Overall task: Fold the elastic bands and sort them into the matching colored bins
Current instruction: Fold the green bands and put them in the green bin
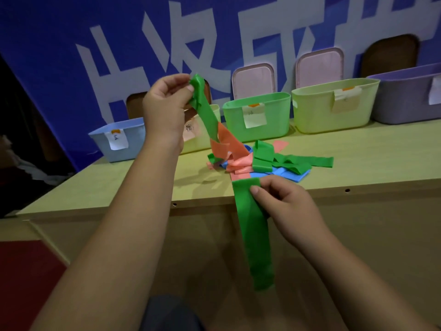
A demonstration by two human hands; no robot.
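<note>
Behind, blue lettered banner (59, 32); below, pale wooden table (358, 158) with coloured bins (274, 125).

A: What is the person wearing?
B: Little shows. The left forearm (133, 211) and right forearm (353, 271) are bare to the picture's edge.
A: And the hands?
B: The left hand (164, 103) and right hand (286, 206) are bare, with short thumbnails.
A: Any clothing?
B: Dark grey-blue cloth (167, 314) at the bottom; I cannot tell which garment.
</note>
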